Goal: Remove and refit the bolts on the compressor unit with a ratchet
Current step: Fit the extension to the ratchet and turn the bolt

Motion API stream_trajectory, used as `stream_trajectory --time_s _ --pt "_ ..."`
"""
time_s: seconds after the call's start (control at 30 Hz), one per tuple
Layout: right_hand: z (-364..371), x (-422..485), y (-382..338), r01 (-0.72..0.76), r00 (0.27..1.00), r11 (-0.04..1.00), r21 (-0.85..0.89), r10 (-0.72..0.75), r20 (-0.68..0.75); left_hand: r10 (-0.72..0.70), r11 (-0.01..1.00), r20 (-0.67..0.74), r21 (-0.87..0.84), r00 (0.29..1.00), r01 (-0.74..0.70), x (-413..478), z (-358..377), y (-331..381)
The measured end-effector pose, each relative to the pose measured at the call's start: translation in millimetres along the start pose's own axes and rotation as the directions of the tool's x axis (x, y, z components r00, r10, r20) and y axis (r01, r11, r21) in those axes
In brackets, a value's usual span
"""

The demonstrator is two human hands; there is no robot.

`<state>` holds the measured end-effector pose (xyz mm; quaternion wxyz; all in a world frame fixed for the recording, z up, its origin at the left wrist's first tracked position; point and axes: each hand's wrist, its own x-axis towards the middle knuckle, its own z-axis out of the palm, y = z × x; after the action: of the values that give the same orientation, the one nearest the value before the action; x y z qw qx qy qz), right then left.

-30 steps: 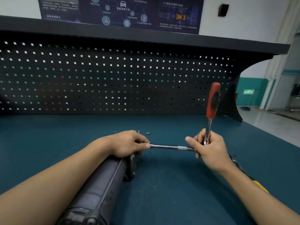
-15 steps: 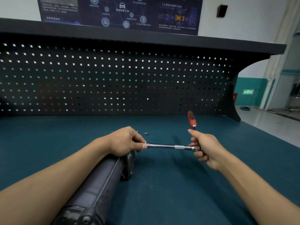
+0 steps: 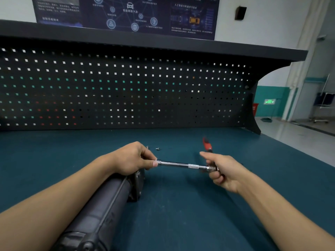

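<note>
Teal bench top [image 3: 181, 223]: a rubbery-looking mat, with a black pegboard [image 3: 126, 87] standing along the back at 12 o'clock.
Compressor unit [image 3: 101, 211]: a dark cylinder lying on the mat. It comes in from 7 o'clock, and its flanged end sits near the middle of the view, right under the left hand.
Left hand [image 3: 134, 158]: fingers curled, pinching the socket end of the chrome extension bar [image 3: 179, 164] just above the flange. The bolt head is hidden behind the fingers, so no idea which bolt it's on.
Right hand [image 3: 224, 173]: at 3 o'clock from the left one, wrapped round the head of the ratchet [image 3: 211, 167]. The red handle [image 3: 206, 144] points away toward 12 o'clock and it's blurry, so I'd guess mid-swing.
Loose bolt [image 3: 157, 149]: lying on the mat at 1 o'clock from the left hand, apart from the unit. The small speck [image 3: 147, 147] just beside the knuckles is probably another, but it's too tiny to swear to.
Done so far: my read is at least one bolt is already out.
In hand: one bolt being turned. Can't tell from this whether it's going in or coming out.
Left to do: with hardware on the mat, the refit isn't finished. Whatever is out has to be threaded back and snugged down.
</note>
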<state>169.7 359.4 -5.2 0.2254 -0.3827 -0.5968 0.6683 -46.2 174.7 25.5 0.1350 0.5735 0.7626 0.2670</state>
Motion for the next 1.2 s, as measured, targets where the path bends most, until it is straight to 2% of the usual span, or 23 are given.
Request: stream_trajectory --time_s 0.07,0.17,0.33,0.4,0.47,0.63,0.7,0.77,0.87,0.97,1.03,1.1,1.2 --pt "1 1 7 0.251 0.964 0.959 -0.130 -0.259 -0.052 0.009 1.000 0.006 -0.002 1.000 -0.009 0 0 -1" --pt "1 -3 9 0.554 0.813 0.806 -0.207 -0.578 -0.074 0.014 1.000 0.031 0.001 0.999 -0.014 -1 0 -1" --pt "5 -12 10 0.783 0.496 0.483 -0.392 -0.865 -0.074 0.026 1.000 0.073 -0.004 0.997 -0.025 0 -1 -2" --pt "6 -14 12 0.815 0.421 0.407 -0.412 -0.905 -0.061 0.032 0.999 0.086 -0.008 0.996 -0.031 -1 -1 -1" --pt "6 -13 13 0.790 0.448 0.431 -0.436 -0.891 -0.069 0.030 1.000 0.088 -0.005 0.996 -0.030 -1 -2 0" --pt "5 -7 10 0.656 0.625 0.621 -0.428 -0.765 -0.152 0.032 0.999 0.088 -0.002 0.996 -0.032 -3 -3 2" --pt "8 -9 3 0.558 0.733 0.736 -0.384 -0.653 -0.188 0.037 0.999 0.088 -0.002 0.995 -0.037 -4 -3 4" --pt "10 -12 -3 0.444 0.841 0.857 -0.264 -0.500 -0.209 0.042 0.999 0.087 -0.004 0.995 -0.042 -5 -4 5" --pt "10 -16 -10 0.259 0.946 0.964 -0.063 -0.266 -0.186 0.050 0.999 0.092 -0.007 0.994 -0.050 -6 -4 7" --pt "8 -17 -11 0.070 0.994 0.979 0.193 -0.052 -0.097 0.045 0.999 0.084 -0.015 0.995 -0.044 -6 -3 6" --pt "8 -15 -9 0.004 1.000 0.953 0.303 0.006 -0.030 0.027 0.999 0.069 -0.020 0.997 -0.025 -5 -2 6" --pt "7 -12 -5 0.046 0.999 0.964 0.262 -0.036 -0.040 0.022 0.999 0.057 -0.029 0.998 -0.020 -4 -2 5" --pt "0 -6 2 0.254 0.964 0.967 -0.027 -0.255 -0.071 0.020 0.999 0.031 -0.025 0.999 -0.019 -2 0 2"
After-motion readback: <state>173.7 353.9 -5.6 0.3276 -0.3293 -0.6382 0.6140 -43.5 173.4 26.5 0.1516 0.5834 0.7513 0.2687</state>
